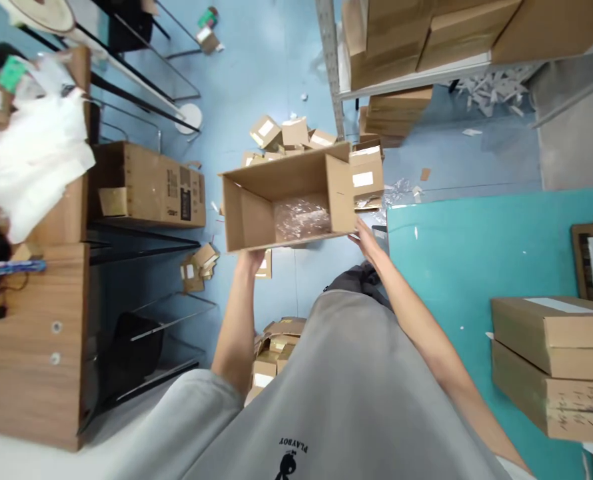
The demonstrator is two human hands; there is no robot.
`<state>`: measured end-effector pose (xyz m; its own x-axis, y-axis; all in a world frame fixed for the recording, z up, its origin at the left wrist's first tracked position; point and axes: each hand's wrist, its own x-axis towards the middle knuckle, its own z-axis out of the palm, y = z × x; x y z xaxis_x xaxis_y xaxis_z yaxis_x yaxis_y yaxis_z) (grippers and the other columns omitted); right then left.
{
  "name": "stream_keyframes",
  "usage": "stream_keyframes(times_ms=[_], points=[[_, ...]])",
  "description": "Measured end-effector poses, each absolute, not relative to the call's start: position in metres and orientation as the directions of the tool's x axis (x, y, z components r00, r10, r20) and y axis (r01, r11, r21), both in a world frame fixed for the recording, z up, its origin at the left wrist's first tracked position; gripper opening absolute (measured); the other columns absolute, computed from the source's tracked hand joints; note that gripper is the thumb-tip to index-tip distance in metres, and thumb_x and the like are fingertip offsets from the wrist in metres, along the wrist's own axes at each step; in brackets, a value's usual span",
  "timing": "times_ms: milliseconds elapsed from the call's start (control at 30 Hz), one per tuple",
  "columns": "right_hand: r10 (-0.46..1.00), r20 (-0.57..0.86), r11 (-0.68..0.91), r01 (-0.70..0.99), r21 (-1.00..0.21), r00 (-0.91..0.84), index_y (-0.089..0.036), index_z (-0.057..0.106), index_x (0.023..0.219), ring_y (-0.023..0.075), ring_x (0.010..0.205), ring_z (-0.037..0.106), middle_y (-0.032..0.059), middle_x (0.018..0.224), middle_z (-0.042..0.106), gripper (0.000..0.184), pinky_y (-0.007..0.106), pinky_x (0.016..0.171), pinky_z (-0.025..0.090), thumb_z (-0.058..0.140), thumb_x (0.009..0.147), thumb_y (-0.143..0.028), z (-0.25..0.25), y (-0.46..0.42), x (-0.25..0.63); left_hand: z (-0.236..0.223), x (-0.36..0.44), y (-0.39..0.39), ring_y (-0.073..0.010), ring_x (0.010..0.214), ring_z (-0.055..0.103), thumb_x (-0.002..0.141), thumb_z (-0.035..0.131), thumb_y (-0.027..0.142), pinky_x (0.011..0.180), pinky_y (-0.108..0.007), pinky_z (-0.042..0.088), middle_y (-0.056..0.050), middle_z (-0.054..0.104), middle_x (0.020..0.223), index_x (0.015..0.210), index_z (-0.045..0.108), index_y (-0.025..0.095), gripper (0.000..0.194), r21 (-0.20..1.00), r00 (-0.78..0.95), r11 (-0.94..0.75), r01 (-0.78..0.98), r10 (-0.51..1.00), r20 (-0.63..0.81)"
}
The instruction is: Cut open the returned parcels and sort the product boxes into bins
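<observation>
Blue floor [271, 60] fills the upper middle of the frame, w/ a teal mat [476, 260] taking the right side. Wooden desk [26, 333] runs down the left edge, white crumpled packing [36, 153] piled on it at upper left. Metal shelving [426, 73] at top right carries lg brown cartons [426, 33]. Grey T-shirt [351, 400] of the person covers the bottom centre.

Next in size: closed cardboard carton [146, 183] sits left of centre, beside the desk. Two flat boxes [556, 360] stacked at lower right on the teal mat.

Centre of frame: open cardboard box [286, 200], held up off the floor, opening toward the camera, w/ clear plastic wrap [301, 219] lying inside on its lower wall. Left hand [252, 257] is under the box's lower left edge, touching it; fingers mostly hidden behind the cardboard, so can't tell how they curl. Right hand [364, 237] is at the box's lower right corner, fingers against the side wall; exact clasp also hidden, can't tell if wrapped round or flat.

Smallest: many small labelled boxes [286, 133] scattered on the floor behind the held box at upper centre, more small boxes [271, 360] heaped near the person's left arm at lower centre, a few [199, 267] left of that
</observation>
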<state>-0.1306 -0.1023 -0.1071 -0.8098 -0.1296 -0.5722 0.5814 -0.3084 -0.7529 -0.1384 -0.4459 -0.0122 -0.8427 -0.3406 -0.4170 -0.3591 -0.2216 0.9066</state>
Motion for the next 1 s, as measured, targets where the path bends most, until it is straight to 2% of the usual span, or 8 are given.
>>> stream_keyframes(times_ms=[100, 233, 333, 433, 567, 667, 800, 1000], points=[[-0.363, -0.514, -0.319, 0.622, -0.715, -0.777, -0.043, 0.061, 0.162, 0.0193, 0.166, 0.047, -0.0078, 0.182, 0.047, 0.056, 0.048, 0.136, 0.042, 0.061, 0.109, -0.057, -0.090, -0.179, -0.155, 0.022, -0.139, -0.532, -0.0256, 0.137, 0.068, 0.111, 0.054, 0.068, 0.117, -0.042, 0.056, -0.011, 0.079, 0.135, 0.136, 0.072, 0.019, 0.058, 0.932, -0.734, -0.300, -0.204, -0.584, -0.348], [-0.571, -0.448, -0.287, 0.678, -0.677, -0.688, -0.030, 0.062, 0.164, 0.0219, 0.167, 0.047, 0.0036, 0.183, 0.048, 0.057, 0.046, 0.139, 0.037, 0.062, 0.112, -0.054, -0.073, -0.247, -0.144, 0.046, -0.116, -0.597, -0.0248, 0.156, 0.058, 0.115, 0.038, 0.067, 0.121, -0.040, 0.053, -0.011, 0.066, 0.156, 0.152, 0.061, 0.024, 0.061, 0.940, -0.553, -0.260, -0.219, -0.761, -0.340], [-0.624, -0.457, -0.201, 0.695, -0.690, -0.634, -0.030, 0.071, 0.156, 0.0254, 0.165, 0.050, 0.0064, 0.177, 0.055, 0.054, 0.049, 0.138, 0.039, 0.075, 0.107, -0.052, -0.076, -0.244, -0.104, 0.020, -0.088, -0.572, -0.0190, 0.153, 0.059, 0.118, 0.033, 0.060, 0.120, -0.034, 0.053, -0.007, 0.063, 0.162, 0.151, 0.056, 0.027, 0.052, 0.878, -0.493, -0.259, -0.403, -0.746, -0.447], [-0.619, -0.545, -0.102, 0.746, -0.658, -0.566, -0.028, 0.079, 0.143, 0.0291, 0.155, 0.061, 0.0107, 0.164, 0.069, 0.048, 0.053, 0.134, 0.045, 0.087, 0.098, -0.044, -0.091, -0.203, -0.060, -0.033, -0.064, -0.504, -0.0207, 0.146, 0.064, 0.111, 0.057, 0.040, 0.119, -0.032, 0.053, -0.011, 0.073, 0.145, 0.138, 0.062, 0.022, 0.033, 0.733, -0.463, -0.288, -0.617, -0.620, -0.634], [-0.432, -0.698, -0.095, 0.799, -0.594, -0.570, -0.020, 0.083, 0.134, 0.0290, 0.137, 0.073, 0.0152, 0.142, 0.081, 0.045, 0.053, 0.128, 0.051, 0.091, 0.091, -0.031, -0.110, -0.132, -0.026, -0.096, -0.055, -0.399, -0.0256, 0.136, 0.072, 0.102, 0.067, 0.033, 0.117, -0.039, 0.056, -0.017, 0.076, 0.141, 0.125, 0.067, 0.021, 0.026, 0.553, -0.462, -0.202, -0.808, -0.366, -0.808], [-0.249, -0.745, -0.175, 0.785, -0.595, -0.620, -0.021, 0.080, 0.138, 0.0256, 0.133, 0.074, 0.0134, 0.137, 0.083, 0.046, 0.050, 0.128, 0.051, 0.087, 0.094, -0.030, -0.115, -0.087, -0.016, -0.121, -0.071, -0.317, -0.0283, 0.133, 0.075, 0.095, 0.076, 0.032, 0.119, -0.043, 0.055, -0.019, 0.077, 0.142, 0.116, 0.071, 0.021, 0.024, 0.489, -0.480, -0.053, -0.871, -0.128, -0.868], [0.012, -0.751, -0.403, 0.684, -0.608, -0.660, -0.026, 0.079, 0.134, 0.0224, 0.126, 0.078, 0.0090, 0.132, 0.085, 0.040, 0.046, 0.125, 0.054, 0.085, 0.096, -0.035, -0.112, -0.045, 0.001, -0.130, -0.105, -0.209, -0.0292, 0.126, 0.078, 0.090, 0.083, 0.031, 0.119, -0.044, 0.055, -0.019, 0.083, 0.132, 0.099, 0.077, 0.018, 0.017, 0.521, -0.486, 0.162, -0.838, 0.211, -0.848], [0.375, -0.732, -0.685, 0.362, -0.632, -0.569, -0.027, 0.082, 0.124, 0.0230, 0.116, 0.082, 0.0079, 0.127, 0.087, 0.036, 0.045, 0.118, 0.060, 0.090, 0.091, -0.037, -0.093, -0.014, 0.060, -0.107, -0.128, -0.088, -0.0305, 0.122, 0.079, 0.082, 0.092, 0.045, 0.119, -0.048, 0.055, -0.017, 0.085, 0.122, 0.095, 0.080, 0.018, 0.032, 0.660, -0.352, 0.413, -0.627, 0.606, -0.713]])
